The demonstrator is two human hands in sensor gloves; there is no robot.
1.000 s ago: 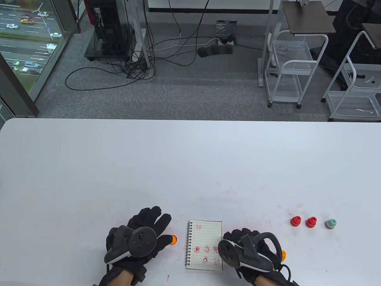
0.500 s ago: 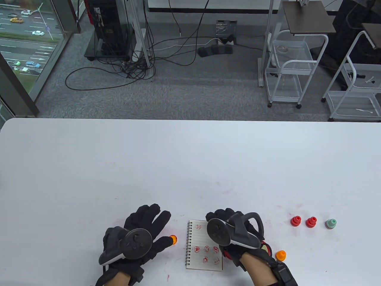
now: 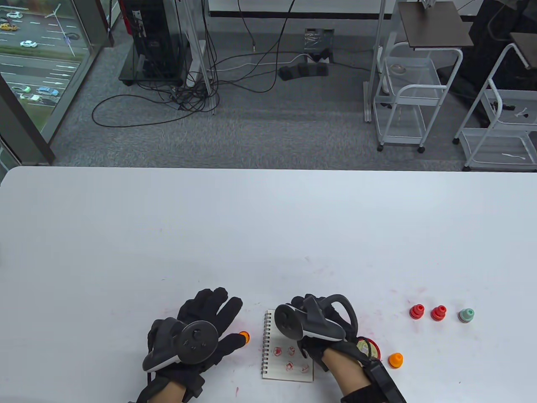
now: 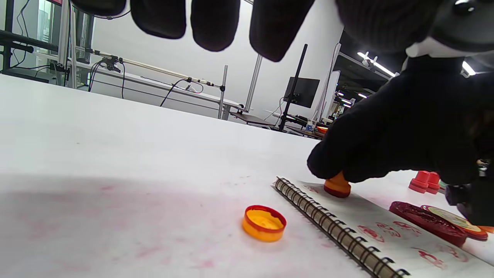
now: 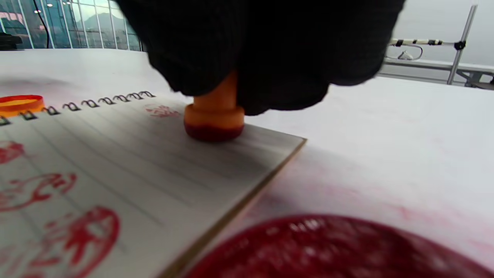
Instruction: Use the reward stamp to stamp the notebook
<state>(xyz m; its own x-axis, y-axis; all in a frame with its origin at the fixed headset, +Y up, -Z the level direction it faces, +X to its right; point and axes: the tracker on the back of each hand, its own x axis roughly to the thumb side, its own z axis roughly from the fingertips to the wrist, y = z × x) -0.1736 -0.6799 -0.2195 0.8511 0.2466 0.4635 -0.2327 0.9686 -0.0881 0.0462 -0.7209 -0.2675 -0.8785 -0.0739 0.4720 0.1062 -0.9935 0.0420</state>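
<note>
A small spiral notebook (image 3: 289,369) lies open near the table's front edge, with several red stamp prints on its page. My right hand (image 3: 304,310) grips an orange stamp (image 5: 214,119) and presses its red base onto the upper part of the page (image 5: 115,162). The stamp also shows under the fingers in the left wrist view (image 4: 337,186). My left hand (image 3: 209,319) is spread and holds nothing, just left of the notebook. An orange cap (image 3: 243,336) lies by its thumb tip, between hand and spiral (image 4: 264,223).
A round red ink pad (image 3: 368,347) lies right of the notebook, under my right wrist. An orange stamp (image 3: 395,359) stands beside it. Two red stamps (image 3: 416,311) (image 3: 438,313) and a green one (image 3: 466,315) stand further right. Pink ink smears mark the table.
My right hand has moved from the notebook's lower right corner up and left to its upper page, bringing the stamp down there. The left hand has barely moved.
</note>
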